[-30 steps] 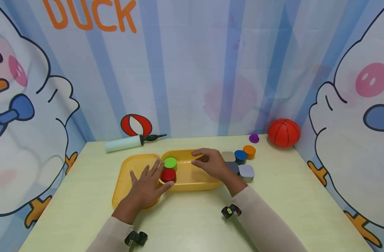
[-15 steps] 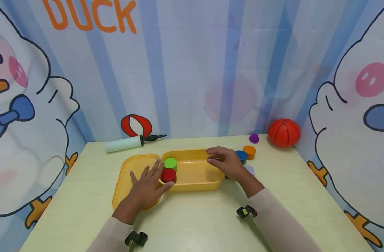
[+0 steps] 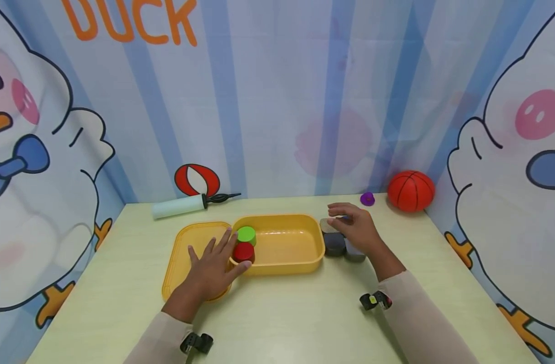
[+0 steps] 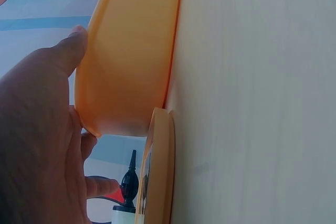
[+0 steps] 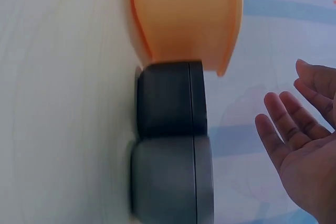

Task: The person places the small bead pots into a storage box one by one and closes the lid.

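The lid (image 3: 191, 235) lies just left of the tub (image 3: 286, 247), whose left end holds a front pot (image 3: 244, 251) and a rear pot (image 3: 246, 235); the pump (image 3: 179, 207) lies behind the lid, several cases (image 3: 334, 244) stand right of the tub, their arrangement unclear behind the right hand (image 3: 358, 230), and the ball (image 3: 411, 191) sits back right.

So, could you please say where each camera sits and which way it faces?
Head: worn there, facing forward and down at the yellow box; left hand, right hand, sleeves show.
Left wrist: worn there, facing the box and lid; left hand shows.
Right wrist: worn there, facing the dark tub and box; right hand shows.
Both wrist views share the box.
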Action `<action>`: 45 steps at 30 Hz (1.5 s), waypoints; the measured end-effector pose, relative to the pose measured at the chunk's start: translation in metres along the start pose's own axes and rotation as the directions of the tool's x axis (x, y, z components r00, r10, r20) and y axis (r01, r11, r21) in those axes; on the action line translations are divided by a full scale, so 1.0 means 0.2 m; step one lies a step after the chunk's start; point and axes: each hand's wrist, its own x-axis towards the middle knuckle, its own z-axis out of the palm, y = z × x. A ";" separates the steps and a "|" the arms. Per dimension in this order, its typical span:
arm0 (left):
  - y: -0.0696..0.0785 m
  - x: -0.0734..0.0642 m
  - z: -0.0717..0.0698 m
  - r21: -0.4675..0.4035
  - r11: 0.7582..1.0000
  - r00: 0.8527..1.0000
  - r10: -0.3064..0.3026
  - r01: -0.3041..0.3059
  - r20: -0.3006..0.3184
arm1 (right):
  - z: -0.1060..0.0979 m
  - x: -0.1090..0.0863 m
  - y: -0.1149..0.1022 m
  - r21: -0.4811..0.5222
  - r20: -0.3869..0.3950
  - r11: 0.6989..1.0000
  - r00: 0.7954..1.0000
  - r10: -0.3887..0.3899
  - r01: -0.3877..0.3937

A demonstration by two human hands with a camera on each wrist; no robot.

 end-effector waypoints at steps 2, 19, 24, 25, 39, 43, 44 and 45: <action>0.00 0.00 0.00 -0.001 1.000 1.000 -0.001 0.001 0.002 | -0.03 0.00 0.03 -0.025 -0.020 1.000 1.000 0.003 -0.004; -0.01 -0.01 0.00 -0.022 1.000 1.000 0.005 -0.005 0.000 | -0.27 0.01 0.22 -0.053 -0.067 0.980 0.979 0.190 -0.194; -0.01 -0.01 -0.01 -0.012 1.000 1.000 0.005 -0.005 0.006 | -0.30 0.02 0.28 -0.057 -0.058 0.971 0.972 0.227 -0.230; -0.01 -0.01 -0.01 -0.008 1.000 1.000 0.003 -0.003 0.006 | -0.30 0.03 0.29 -0.066 -0.053 0.969 0.971 0.235 -0.238; -0.01 0.00 -0.01 -0.016 1.000 1.000 0.001 -0.001 0.005 | -0.38 0.09 0.38 -0.149 0.072 0.925 0.929 0.364 -0.350; -0.01 0.00 0.00 -0.017 1.000 1.000 0.000 0.000 0.007 | -0.39 0.10 0.39 -0.157 0.092 0.917 0.919 0.383 -0.366; -0.01 0.00 0.00 -0.016 1.000 1.000 0.000 0.001 0.006 | -0.38 0.10 0.39 -0.154 0.098 0.917 0.918 0.384 -0.367; -0.01 0.00 0.00 -0.014 1.000 1.000 -0.001 0.001 0.005 | -0.38 0.11 0.39 -0.147 0.104 0.919 0.918 0.382 -0.366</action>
